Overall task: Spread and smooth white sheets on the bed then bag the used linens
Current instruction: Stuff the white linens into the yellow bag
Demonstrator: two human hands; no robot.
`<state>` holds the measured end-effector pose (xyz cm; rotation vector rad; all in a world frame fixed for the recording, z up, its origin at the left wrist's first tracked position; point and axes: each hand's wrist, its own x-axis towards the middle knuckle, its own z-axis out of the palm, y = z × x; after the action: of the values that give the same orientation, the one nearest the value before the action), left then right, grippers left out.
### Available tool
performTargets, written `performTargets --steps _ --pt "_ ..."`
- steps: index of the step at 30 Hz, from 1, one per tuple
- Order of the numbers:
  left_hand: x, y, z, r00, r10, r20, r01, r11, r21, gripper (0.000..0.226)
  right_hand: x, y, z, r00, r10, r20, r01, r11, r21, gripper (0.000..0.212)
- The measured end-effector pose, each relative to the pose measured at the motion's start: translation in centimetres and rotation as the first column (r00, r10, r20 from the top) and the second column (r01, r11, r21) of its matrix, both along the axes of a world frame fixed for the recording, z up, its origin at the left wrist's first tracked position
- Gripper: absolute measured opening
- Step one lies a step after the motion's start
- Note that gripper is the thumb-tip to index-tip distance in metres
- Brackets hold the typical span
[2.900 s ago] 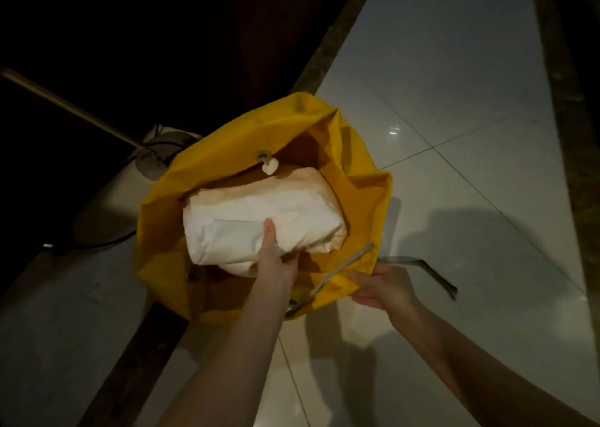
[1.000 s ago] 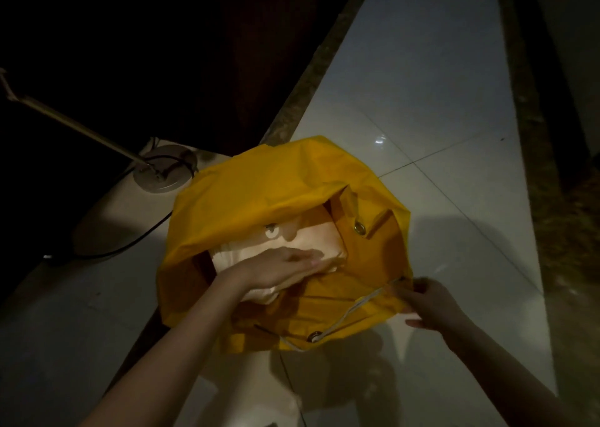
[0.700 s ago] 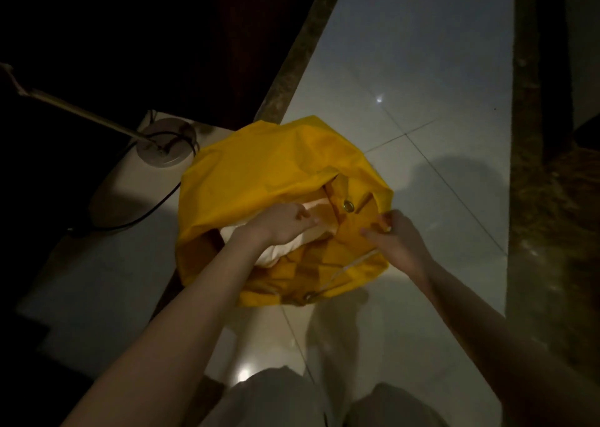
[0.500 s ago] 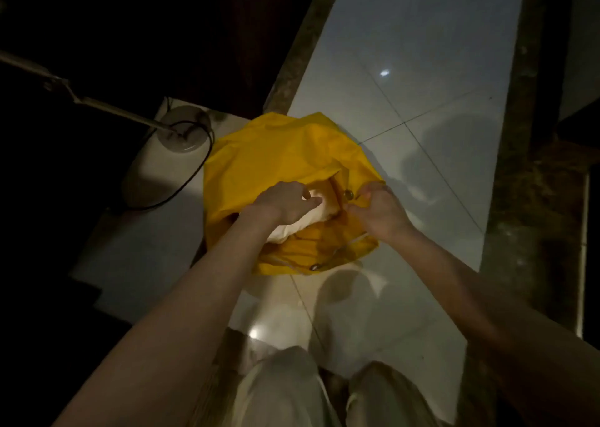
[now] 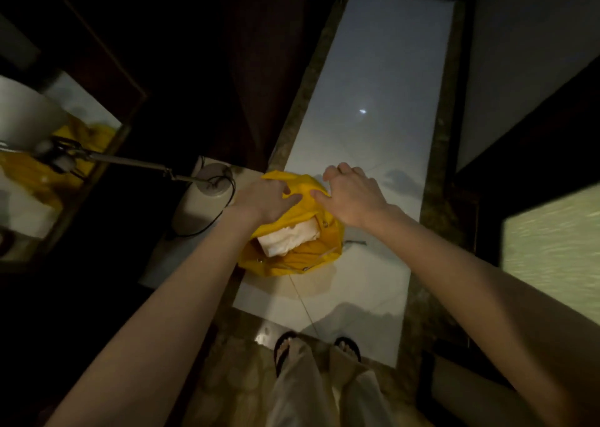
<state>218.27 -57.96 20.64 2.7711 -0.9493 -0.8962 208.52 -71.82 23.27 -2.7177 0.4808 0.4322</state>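
Head view, dim and wide-angle. Left hand (image 5: 268,199) curled onto the far flap of the yellow bag (image 5: 293,258), fingers bunching the fabric. Right hand (image 5: 352,196) just beside it on the same flap, thumb against the yellow cloth, fingers arched over the top; whether actually pinching fabric or only pressing, cannot tell. Thumbs nearly touching over the bag mouth.

Below the hands: mouth partly open, folded white linens (image 5: 287,240) sitting inside, top face visible, nothing hanging over the rim. Metal eyelets and a pale drawstring (image 5: 319,259) along the near rim, cord slack, not pulled.

Around: bag standing on the glossy tile floor (image 5: 373,102), beside a floor lamp base (image 5: 214,180) with a black cable looped round it. Feet in sandals (image 5: 284,348) near the bottom edge. Mirror at left showing a yellow reflection. Greenish surface at right edge, too blurred to identify.

Progress, as a judgement: bagging stage nearly done, linens loaded. Left: fold the flap over, cinch the drawstring. Bed not in frame, so sheet spreading and smoothing not checkable here.
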Motion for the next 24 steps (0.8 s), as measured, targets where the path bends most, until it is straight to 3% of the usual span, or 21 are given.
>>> performTargets --steps 4,10,17,24 --pt "-1.3 -0.2 8.7 0.994 -0.058 0.092 0.067 0.993 -0.095 0.052 -2.6 1.5 7.9 0.998 0.009 0.056 -0.005 0.997 -0.073 0.052" --pt "-3.0 -0.4 15.1 0.960 -0.222 0.169 0.247 0.958 -0.146 0.050 -6.9 3.6 14.0 0.981 -0.151 0.122 0.168 0.974 -0.151 0.052" --pt "-4.4 -2.0 23.0 0.875 -0.413 0.254 0.456 0.879 -0.140 0.048 -10.8 5.6 16.9 0.900 -0.392 0.191 0.423 0.890 -0.170 0.052" --pt "-10.7 -5.3 29.3 0.721 -0.564 0.401 0.670 0.716 -0.197 0.044 -18.0 8.1 16.8 0.795 -0.587 0.150 0.606 0.781 -0.152 0.050"
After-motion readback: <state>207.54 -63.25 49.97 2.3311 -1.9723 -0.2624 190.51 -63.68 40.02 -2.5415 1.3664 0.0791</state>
